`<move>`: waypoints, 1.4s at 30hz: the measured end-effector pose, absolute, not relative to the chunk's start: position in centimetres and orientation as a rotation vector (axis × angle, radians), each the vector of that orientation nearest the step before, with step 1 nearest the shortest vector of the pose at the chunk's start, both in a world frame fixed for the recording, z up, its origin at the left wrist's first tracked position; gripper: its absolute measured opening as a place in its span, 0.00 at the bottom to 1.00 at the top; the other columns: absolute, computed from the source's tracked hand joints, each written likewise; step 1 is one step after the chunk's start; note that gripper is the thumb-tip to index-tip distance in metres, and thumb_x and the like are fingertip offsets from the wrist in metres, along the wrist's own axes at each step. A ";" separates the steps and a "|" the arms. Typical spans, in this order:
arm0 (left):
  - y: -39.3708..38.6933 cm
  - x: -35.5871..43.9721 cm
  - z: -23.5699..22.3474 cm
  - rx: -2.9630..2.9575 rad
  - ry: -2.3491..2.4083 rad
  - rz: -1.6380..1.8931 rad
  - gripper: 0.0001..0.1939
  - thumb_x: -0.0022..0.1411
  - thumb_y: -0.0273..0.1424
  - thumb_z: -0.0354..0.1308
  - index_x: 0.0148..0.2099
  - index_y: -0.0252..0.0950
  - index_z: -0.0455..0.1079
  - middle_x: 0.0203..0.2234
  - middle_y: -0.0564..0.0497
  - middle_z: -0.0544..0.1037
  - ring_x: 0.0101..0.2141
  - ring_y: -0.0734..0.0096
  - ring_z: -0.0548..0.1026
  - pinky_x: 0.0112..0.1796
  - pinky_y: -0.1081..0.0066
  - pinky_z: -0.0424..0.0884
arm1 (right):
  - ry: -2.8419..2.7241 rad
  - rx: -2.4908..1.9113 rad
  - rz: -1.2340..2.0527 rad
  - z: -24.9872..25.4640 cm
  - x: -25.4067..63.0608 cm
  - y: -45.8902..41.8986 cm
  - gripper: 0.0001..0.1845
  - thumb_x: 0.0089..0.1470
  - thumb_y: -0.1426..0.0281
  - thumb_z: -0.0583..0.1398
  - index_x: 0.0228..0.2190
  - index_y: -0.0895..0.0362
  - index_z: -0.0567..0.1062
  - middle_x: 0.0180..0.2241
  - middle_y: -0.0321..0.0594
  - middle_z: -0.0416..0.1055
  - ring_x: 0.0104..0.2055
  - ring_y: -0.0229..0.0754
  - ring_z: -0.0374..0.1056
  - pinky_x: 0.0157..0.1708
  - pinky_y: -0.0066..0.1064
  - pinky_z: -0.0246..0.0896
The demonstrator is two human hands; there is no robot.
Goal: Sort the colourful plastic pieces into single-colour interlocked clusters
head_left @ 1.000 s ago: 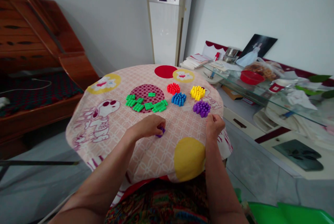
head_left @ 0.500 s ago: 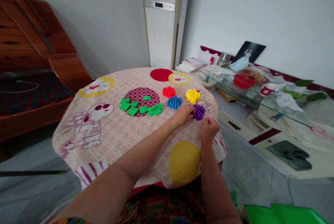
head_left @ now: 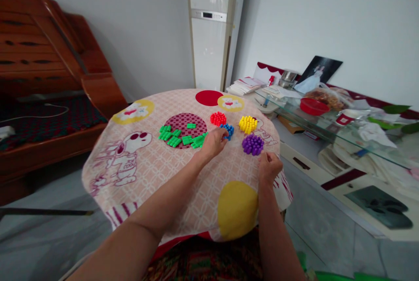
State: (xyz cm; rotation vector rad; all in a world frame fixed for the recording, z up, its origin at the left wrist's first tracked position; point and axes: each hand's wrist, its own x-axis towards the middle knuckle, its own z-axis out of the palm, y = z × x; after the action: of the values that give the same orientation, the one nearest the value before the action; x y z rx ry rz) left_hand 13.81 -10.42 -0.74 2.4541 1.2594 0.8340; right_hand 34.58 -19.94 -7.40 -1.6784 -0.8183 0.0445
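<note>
Purple pieces point(head_left: 253, 144) stand clustered right of centre on the cloth-covered bench point(head_left: 183, 189), with the right hand point(head_left: 270, 168) just beside them, its fingers curled closed. Nearer the centre, the left hand point(head_left: 214, 142) bends its fingers at the blue pieces point(head_left: 228, 130); their gap and any grip cannot be told. Green pieces point(head_left: 175, 142) lie to its left; yellow pieces point(head_left: 248, 124) and red pieces point(head_left: 218, 118) stand beyond. Upper right, a red bowl point(head_left: 314, 107), contents unclear, sits by a plastic bag point(head_left: 334, 97) of brown stuff.
</note>
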 end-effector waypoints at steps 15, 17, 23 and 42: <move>-7.8 6.4 -1.5 2.569 1.456 0.314 0.14 0.51 0.24 0.60 0.43 0.35 0.78 0.42 0.45 0.80 0.45 0.59 0.76 0.46 0.69 0.70 | -0.885 -1.719 -0.011 -7.5 34.8 -20.1 0.16 0.52 0.60 0.58 0.25 0.59 0.78 0.20 0.41 0.73 0.25 0.43 0.66 0.28 0.32 0.57; -8.2 4.2 -0.9 2.544 1.328 0.257 0.14 0.47 0.25 0.63 0.40 0.36 0.78 0.39 0.48 0.81 0.42 0.62 0.77 0.43 0.71 0.69 | -0.882 -1.727 -0.006 -7.6 34.9 -20.0 0.16 0.52 0.60 0.58 0.25 0.59 0.78 0.20 0.41 0.74 0.25 0.44 0.66 0.28 0.32 0.57; -9.2 -0.4 1.0 2.220 1.298 0.614 0.12 0.55 0.33 0.57 0.39 0.35 0.79 0.30 0.51 0.82 0.31 0.69 0.77 0.33 0.75 0.67 | -0.861 -1.715 0.010 -7.3 34.8 -20.2 0.15 0.51 0.60 0.59 0.25 0.59 0.77 0.20 0.41 0.73 0.26 0.44 0.68 0.28 0.32 0.60; -8.7 -2.2 -2.3 1.710 1.593 1.124 0.11 0.57 0.33 0.56 0.38 0.36 0.78 0.21 0.53 0.78 0.23 0.72 0.74 0.26 0.75 0.68 | -2.396 -1.194 0.193 -2.7 14.8 -14.3 0.12 0.54 0.70 0.65 0.42 0.57 0.76 0.41 0.46 0.75 0.45 0.46 0.69 0.45 0.36 0.63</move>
State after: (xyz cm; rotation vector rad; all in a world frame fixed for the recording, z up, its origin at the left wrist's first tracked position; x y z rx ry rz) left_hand -2.20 -8.72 -2.26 1.7105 1.5933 1.1243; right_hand 14.78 -14.25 -2.68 -1.1944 -2.3964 0.1927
